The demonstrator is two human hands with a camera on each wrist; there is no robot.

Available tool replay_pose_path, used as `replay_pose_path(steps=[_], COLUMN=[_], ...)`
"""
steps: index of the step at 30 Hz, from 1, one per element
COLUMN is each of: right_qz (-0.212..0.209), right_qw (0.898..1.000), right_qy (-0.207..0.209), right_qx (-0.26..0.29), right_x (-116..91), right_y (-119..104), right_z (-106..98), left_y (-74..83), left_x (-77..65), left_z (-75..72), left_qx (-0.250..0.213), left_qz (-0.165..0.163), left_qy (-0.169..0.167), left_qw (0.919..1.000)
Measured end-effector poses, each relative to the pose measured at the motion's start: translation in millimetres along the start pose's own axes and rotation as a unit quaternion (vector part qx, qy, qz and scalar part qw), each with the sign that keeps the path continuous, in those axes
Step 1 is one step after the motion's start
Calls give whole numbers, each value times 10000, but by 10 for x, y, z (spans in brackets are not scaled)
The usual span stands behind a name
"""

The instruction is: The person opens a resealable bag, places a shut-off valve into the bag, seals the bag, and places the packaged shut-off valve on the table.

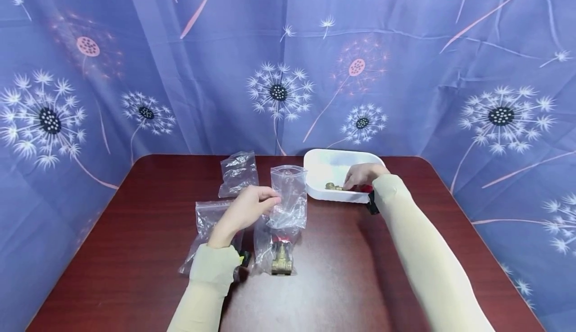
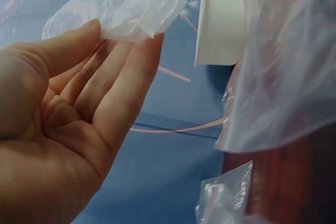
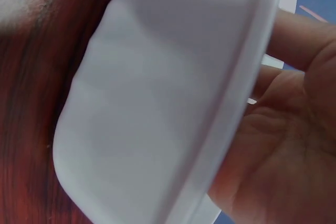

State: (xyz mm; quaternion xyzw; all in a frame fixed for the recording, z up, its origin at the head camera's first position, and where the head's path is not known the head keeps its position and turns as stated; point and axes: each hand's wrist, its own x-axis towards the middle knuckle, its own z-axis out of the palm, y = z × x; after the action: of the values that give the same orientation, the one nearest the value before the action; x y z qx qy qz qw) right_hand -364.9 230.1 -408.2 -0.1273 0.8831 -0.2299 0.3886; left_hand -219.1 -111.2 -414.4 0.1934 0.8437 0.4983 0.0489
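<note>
My left hand pinches a clear zip bag between thumb and fingertips, holding it upright above the table. In the left wrist view the thumb lies against one side of that clear bag. My right hand reaches down inside a white plastic tray, its fingers at brass fittings and a red part. The tray wall hides those fingertips in the right wrist view, and I cannot tell whether they grip anything. Below the held bag lies a bagged brass valve with a red handle.
Another clear bag lies at the back of the dark red wooden table. One more bag lies partly under my left forearm. A blue dandelion-print curtain hangs behind the table and at its sides.
</note>
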Motion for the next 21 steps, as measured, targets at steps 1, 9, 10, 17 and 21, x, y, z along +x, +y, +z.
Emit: replay_pose_path(steps=[1,9,10,17,21], right_qz=[-33,-193,-178,-101,-202], right_qw=[10000,9982,9979,9956,9957], right_qy=[62,568,613,510,495], right_qx=[25,32,99,778,760], right_x=[-8,-7,-11,-38,-27], right_y=[8,61,59,32,63], right_z=[-1,12,13,-9,-25], left_y=[-2,-62,-66,-20,-67], left_x=[2,-1,-4,-22,-4], left_z=[15,139,149,161,182], left_qx=[-122,-792,-838,-926,-882], left_qz=[-25,-83,-60,-53,-92], left_qy=[-10,-45,-58,-109,-107], left_qw=[9999,9968,9964,9956,9960])
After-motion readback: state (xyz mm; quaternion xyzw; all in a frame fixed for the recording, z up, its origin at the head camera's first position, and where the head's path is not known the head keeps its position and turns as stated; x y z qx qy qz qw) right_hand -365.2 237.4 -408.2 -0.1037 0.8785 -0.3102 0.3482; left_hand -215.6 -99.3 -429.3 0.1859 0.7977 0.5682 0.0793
